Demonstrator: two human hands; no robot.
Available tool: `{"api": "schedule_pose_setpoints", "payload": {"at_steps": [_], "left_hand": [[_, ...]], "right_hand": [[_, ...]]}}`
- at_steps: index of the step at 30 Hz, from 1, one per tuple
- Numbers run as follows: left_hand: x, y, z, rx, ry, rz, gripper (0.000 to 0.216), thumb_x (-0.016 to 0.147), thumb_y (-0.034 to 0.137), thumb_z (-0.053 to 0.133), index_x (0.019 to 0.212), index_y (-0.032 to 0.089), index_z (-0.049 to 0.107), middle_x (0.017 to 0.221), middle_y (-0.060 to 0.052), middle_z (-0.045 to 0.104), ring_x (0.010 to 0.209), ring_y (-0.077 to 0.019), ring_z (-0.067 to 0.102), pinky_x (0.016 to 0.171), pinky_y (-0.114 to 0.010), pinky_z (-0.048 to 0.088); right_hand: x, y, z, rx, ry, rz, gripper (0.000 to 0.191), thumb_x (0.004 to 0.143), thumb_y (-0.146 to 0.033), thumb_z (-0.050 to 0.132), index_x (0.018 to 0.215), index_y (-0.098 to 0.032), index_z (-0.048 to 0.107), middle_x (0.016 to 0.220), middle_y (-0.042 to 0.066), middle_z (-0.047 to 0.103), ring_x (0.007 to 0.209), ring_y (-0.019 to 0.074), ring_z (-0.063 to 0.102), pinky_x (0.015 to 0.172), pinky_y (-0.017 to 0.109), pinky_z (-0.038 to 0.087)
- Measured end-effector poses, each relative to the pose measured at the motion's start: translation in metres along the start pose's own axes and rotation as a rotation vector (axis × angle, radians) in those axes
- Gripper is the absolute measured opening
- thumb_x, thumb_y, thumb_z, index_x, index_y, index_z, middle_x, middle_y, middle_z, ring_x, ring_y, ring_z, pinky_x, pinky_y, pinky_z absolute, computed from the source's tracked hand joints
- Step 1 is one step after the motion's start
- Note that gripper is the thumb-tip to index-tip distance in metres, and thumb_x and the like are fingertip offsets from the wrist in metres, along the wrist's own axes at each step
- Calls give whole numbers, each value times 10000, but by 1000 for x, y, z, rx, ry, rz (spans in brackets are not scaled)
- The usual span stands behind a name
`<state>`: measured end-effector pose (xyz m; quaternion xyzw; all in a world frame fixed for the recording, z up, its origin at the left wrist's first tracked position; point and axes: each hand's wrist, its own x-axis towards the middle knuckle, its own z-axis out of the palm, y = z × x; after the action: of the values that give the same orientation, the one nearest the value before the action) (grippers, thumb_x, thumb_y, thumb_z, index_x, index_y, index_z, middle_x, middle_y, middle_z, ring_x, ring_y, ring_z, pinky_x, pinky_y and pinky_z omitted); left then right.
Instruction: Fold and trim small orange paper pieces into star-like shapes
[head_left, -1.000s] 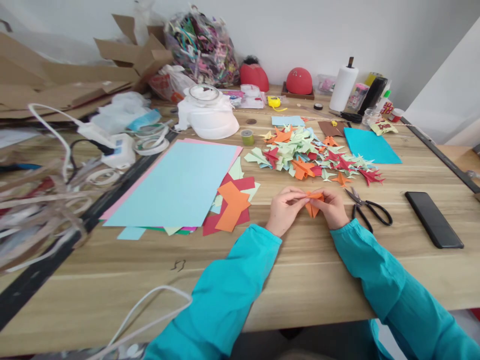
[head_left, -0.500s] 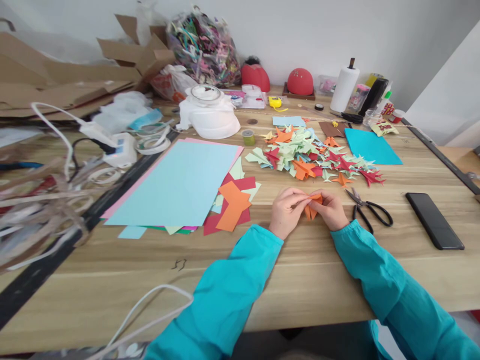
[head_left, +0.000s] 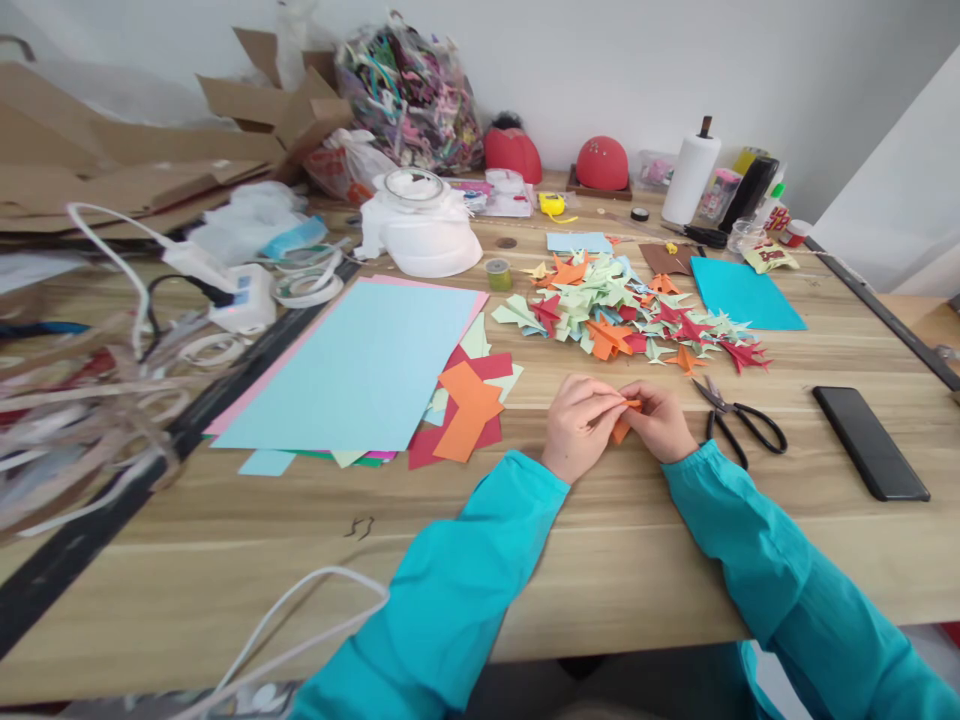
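Between my fingertips is a small folded piece of orange paper (head_left: 621,430), mostly covered by the fingers. My left hand (head_left: 581,428) pinches it from the left, and my right hand (head_left: 660,422) grips it from the right, the two hands touching or nearly so. Just beyond them lies a pile of folded paper pieces (head_left: 600,300) in pale green, orange, red and blue. Black-handled scissors (head_left: 724,405) rest partly open beside my right hand. To the left, orange paper cut-outs (head_left: 471,405) overlap red and pale green ones.
A stack of coloured sheets (head_left: 352,365) with light blue on top lies left. At right are a phone (head_left: 870,443) and a turquoise sheet (head_left: 746,292). A spool (head_left: 497,273), a white cap-like item (head_left: 424,235) and tangled cords (head_left: 82,420) stand farther off.
My fingers have closed further over the orange paper, so less of it shows. The left fingers have shifted slightly right, towards the right hand. Everything on the table stays put.
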<state>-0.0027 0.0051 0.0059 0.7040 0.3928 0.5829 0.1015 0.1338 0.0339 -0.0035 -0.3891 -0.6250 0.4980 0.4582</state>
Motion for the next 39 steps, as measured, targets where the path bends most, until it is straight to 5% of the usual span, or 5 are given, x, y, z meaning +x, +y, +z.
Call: {"api": "schedule_pose_setpoints", "payload": {"at_steps": [16, 39], "left_hand": [[-1, 5, 1, -16, 17, 33, 66, 748, 174, 604, 718, 193, 661, 726, -51, 646, 722, -151, 545, 655, -303, 461], [-3, 7, 3, -25, 39, 12, 69, 728, 216, 639, 663, 196, 654, 683, -35, 648, 670, -140, 556, 612, -295, 459]], "right_hand": [[0, 5, -1, -61, -42, -48, 150, 630, -86, 565, 731, -171, 637, 680, -9, 629, 637, 117, 573, 598, 235, 457], [-1, 4, 1, -50, -70, -38, 98, 632, -138, 601, 721, -168, 627, 660, -6, 640, 605, 118, 573, 581, 244, 464]]}}
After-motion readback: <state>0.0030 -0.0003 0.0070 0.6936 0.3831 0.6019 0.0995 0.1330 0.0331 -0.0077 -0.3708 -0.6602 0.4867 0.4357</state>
